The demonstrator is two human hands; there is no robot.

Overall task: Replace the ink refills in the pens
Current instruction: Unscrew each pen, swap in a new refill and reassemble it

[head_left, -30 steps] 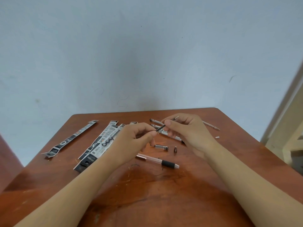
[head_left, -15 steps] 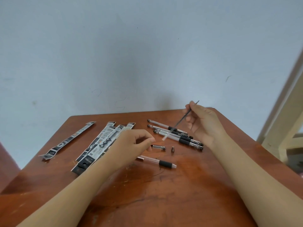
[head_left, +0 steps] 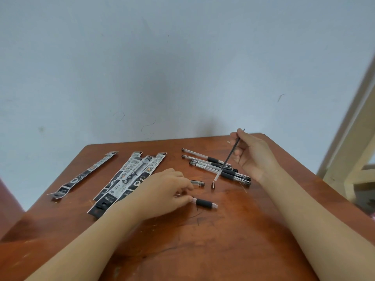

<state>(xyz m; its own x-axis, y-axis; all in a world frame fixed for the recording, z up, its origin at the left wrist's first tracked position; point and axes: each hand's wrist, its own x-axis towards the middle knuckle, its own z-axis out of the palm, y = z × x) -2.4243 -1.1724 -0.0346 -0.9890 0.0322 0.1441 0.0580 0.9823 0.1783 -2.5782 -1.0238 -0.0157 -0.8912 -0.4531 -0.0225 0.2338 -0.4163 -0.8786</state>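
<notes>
Loose wrapper: one long black-and-white refill wrapper (head_left: pixel 85 173) lay slantwise on its own at the left of the table (head_left: pixel 203 250), well apart from everything else
Refill packets: a fanned pile of refill packets (head_left: pixel 132 175) lay overlapping one another, with my left wrist crossing in front of their right edge
Left hand: my left hand (head_left: pixel 162 191) was palm down over the wood, thumb and fingers curled and pinched on the back end of the pen barrel
Pen barrel: the pen barrel (head_left: pixel 205 202) lay flat on the table, its black rubber grip and open front end sticking out to the right of my fingertips
Cap: a pen cap (head_left: pixel 197 183) lay just beyond my left fingers, apart from the barrel
Tip cone: the small metal tip cone (head_left: pixel 213 184) stood on the table just right of the cap
Pens: a bunch of clear pens (head_left: pixel 203 164) with black grips lay side by side, touching, beyond the cone
Ink refill: the ink refill (head_left: pixel 227 159) slanted across above the pens, pale end low near the cone, dark end up past my fingers. I could not tell whether it touched the cone
Right hand: my right hand (head_left: pixel 253 157) was raised near the far right corner, thumb and fingers clamped on the refill's upper part
Far right: a pale wooden frame (head_left: pixel 349 159) stood beside the table
</notes>
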